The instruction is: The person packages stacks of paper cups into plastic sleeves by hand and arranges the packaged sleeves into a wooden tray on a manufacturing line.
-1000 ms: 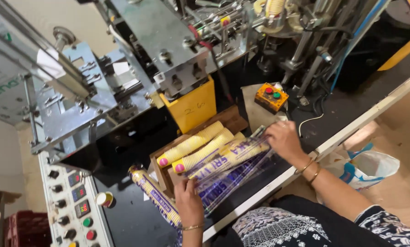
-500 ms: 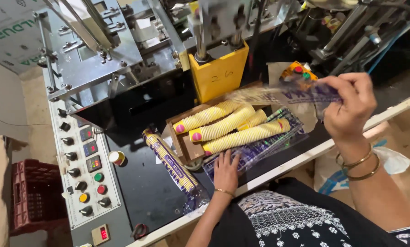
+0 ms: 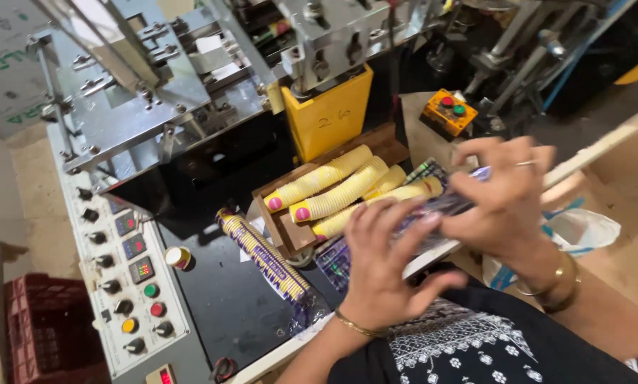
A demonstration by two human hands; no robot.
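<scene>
Plastic sleeve (image 3: 443,203) pinched between left hand (image 3: 386,267), right hand (image 3: 504,203), fingers spread.

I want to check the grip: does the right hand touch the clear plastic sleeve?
Touching. In the head view, the right hand has its fingers curled around the clear plastic sleeve; no gap shows.

Stacks of paper cups (image 3: 330,188) lie in a tray (image 3: 280,227) on the table (image 3: 219,313), a wrapped sleeve of cups (image 3: 262,252) just left of it, the control panel (image 3: 123,277) farther left, a push-button box (image 3: 448,112) behind right.
</scene>
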